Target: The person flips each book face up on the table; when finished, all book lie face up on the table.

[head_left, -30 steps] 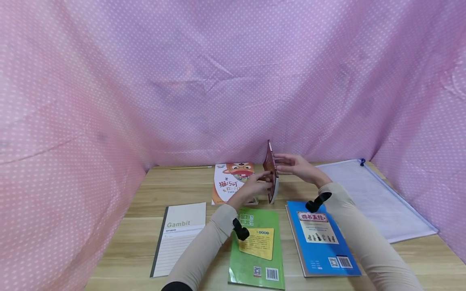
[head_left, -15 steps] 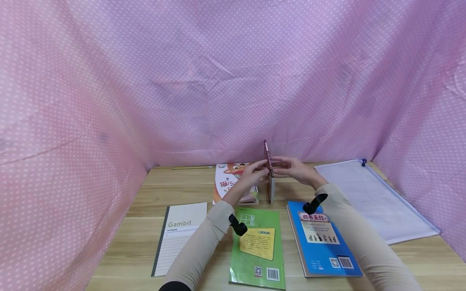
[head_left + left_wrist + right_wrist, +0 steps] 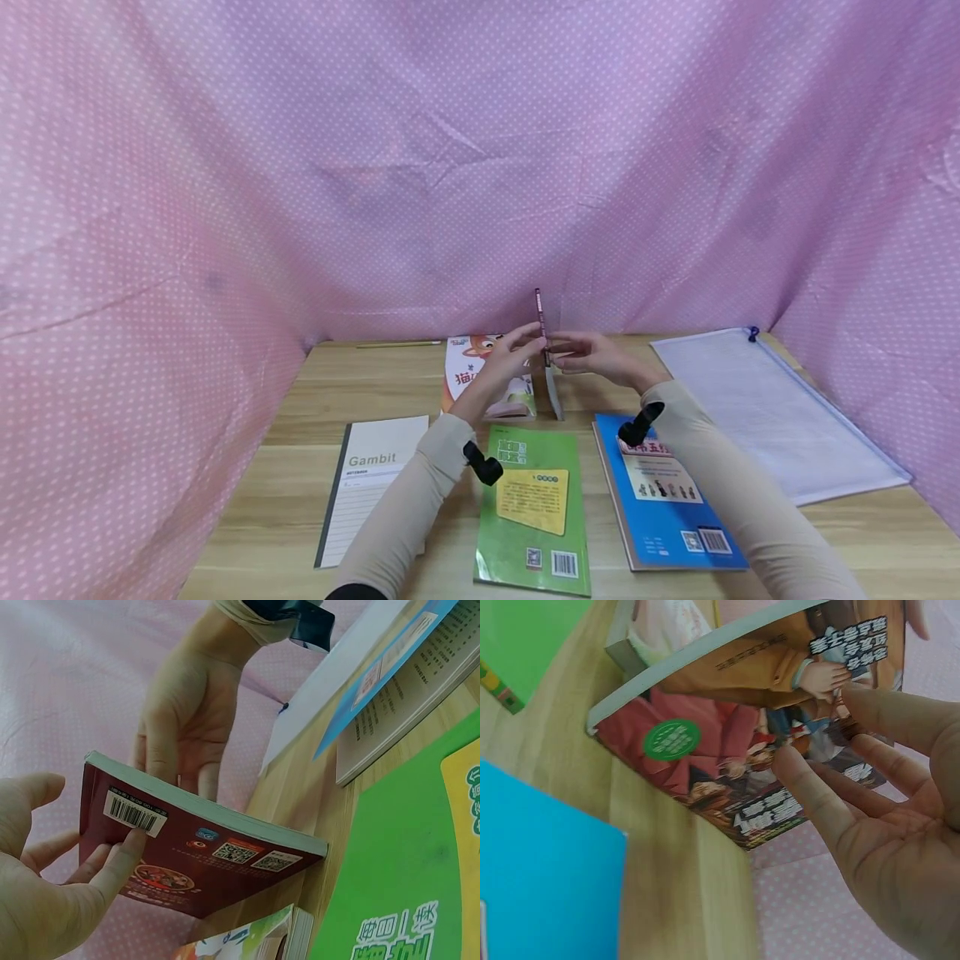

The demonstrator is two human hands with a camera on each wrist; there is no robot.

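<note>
A thin dark red book (image 3: 553,395) stands on edge between both hands at the back of the table, almost edge-on in the head view. My left hand (image 3: 504,365) has its fingertips on the back cover, near the barcode (image 3: 135,813) in the left wrist view; its thumb is off the book. From the other side, extended fingers of my right hand (image 3: 600,358) touch the illustrated front cover (image 3: 727,742). Just left of it lies a white picture book (image 3: 463,362) with an orange fox, partly hidden by my left hand.
Nearer on the wooden table (image 3: 277,475) lie a Gambit notebook (image 3: 378,437), a green book (image 3: 517,550) and a blue book (image 3: 652,533). A white mesh pouch (image 3: 765,417) lies at the right. A thin pencil-like stick (image 3: 397,344) is by the pink curtain (image 3: 480,208).
The dark red book and both hands have shifted left. The book has turned from showing its left-hand cover to nearly edge-on. The other books have stayed in place.
</note>
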